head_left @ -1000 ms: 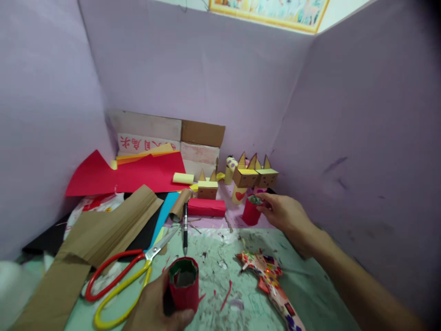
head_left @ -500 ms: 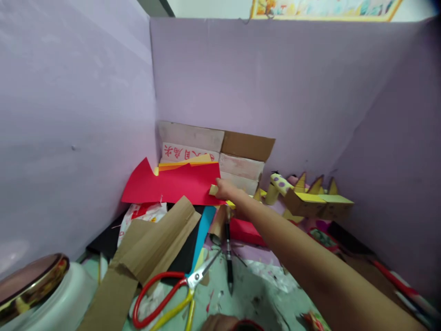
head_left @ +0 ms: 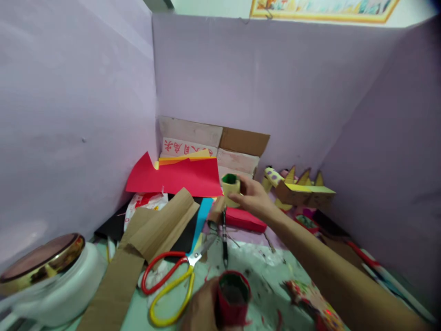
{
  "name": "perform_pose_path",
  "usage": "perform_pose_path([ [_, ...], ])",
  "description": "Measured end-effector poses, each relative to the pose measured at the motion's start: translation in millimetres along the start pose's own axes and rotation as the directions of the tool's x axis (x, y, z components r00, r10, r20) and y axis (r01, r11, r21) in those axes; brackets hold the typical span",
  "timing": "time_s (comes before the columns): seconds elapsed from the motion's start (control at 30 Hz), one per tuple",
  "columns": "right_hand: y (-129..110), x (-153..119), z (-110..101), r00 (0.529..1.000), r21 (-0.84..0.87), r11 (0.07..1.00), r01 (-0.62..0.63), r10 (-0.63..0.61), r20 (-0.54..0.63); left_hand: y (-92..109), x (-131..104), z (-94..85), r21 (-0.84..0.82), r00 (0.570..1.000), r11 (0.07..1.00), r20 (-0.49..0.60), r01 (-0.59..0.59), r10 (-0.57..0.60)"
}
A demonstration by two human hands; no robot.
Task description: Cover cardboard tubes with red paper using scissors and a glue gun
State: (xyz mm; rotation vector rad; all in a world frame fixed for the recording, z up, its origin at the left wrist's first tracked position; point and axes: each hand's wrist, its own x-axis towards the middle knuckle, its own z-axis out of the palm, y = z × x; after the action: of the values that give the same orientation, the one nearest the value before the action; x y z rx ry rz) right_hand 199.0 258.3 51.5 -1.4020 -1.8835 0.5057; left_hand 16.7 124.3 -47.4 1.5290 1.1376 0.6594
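At the bottom centre, my left hand (head_left: 202,305) is wrapped round a red paper tube (head_left: 233,303) with a dark green inside, its open end facing up. My right hand (head_left: 254,195) reaches in from the right and grips a pale yellow tube (head_left: 230,195), also green inside, between thumb and fingers. This tube is upright, in front of the right end of a red paper sheet (head_left: 186,177). Below it are a black pen (head_left: 225,243) and a red paper piece (head_left: 244,219). Scissors (head_left: 191,266) with one red and one yellow handle lie left of my left hand.
Brown cardboard (head_left: 161,230) covers the left middle. A white pot (head_left: 65,285) with a pinkish lid stands at the lower left. A spiked yellow cardboard model (head_left: 305,195) is at the right back. Purple walls (head_left: 241,78) surround the table, with an open cardboard box (head_left: 244,141) behind.
My right hand has come back from beside the red sheet and now holds the pale yellow tube upright. My left hand and the red tube have risen further into view.
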Motion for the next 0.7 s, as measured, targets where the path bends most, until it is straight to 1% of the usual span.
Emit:
perform_pose_path([
  [0.07,-5,-70,-16,0.998,0.1,0.994,-0.045,0.048,-0.027,5,-6,0.2,-0.084,0.998,0.995,0.026,-0.056,0.058],
  [0.1,-6,-104,-19,0.996,0.173,0.982,-0.075,0.084,-0.043,8,-6,0.2,-0.086,0.997,0.993,0.019,-0.075,0.077],
  [0.13,-6,-135,-18,0.984,0.363,0.922,-0.134,0.168,-0.064,10,-6,0.5,-0.082,0.995,0.992,0.015,-0.094,0.096],
  [0.17,-5,-161,-15,0.966,0.502,0.844,-0.189,0.251,-0.058,11,-5,1.1,-0.073,0.992,0.99,0.026,-0.118,0.12],
  [0.2,-3,-182,-9,0.952,0.584,0.782,-0.217,0.301,-0.049,12,-4,1.9,-0.035,0.988,0.988,0.013,-0.152,0.152],
  [0.23,0,-198,0,0.949,0.626,0.748,-0.22,0.313,-0.04,12,-4,2.9,-0.014,0.986,0.986,0.013,-0.168,0.169],
  [0.3,5,-214,18,0.963,0.669,0.72,-0.186,0.269,-0.021,13,-5,4.9,0.037,0.98,0.979,0.005,-0.199,0.198],
  [0.37,10,-217,34,0.983,0.688,0.711,-0.142,0.184,0.013,14,-6,7.0,0.081,0.975,0.972,-0.005,-0.219,0.22],
  [0.43,16,-215,45,0.991,0.703,0.702,-0.112,0.129,0.03,14,-8,9.0,0.119,0.972,0.965,-0.014,-0.233,0.236],
  [0.53,26,-214,51,0.995,0.708,0.701,-0.092,0.1,0.031,13,-9,11.7,0.158,0.972,0.96,-0.008,-0.231,0.235],
  [0.7,36,-218,50,0.994,0.688,0.718,-0.105,0.087,0.06,10,-6,12.8,0.208,0.976,0.954,0.011,-0.216,0.218],
])
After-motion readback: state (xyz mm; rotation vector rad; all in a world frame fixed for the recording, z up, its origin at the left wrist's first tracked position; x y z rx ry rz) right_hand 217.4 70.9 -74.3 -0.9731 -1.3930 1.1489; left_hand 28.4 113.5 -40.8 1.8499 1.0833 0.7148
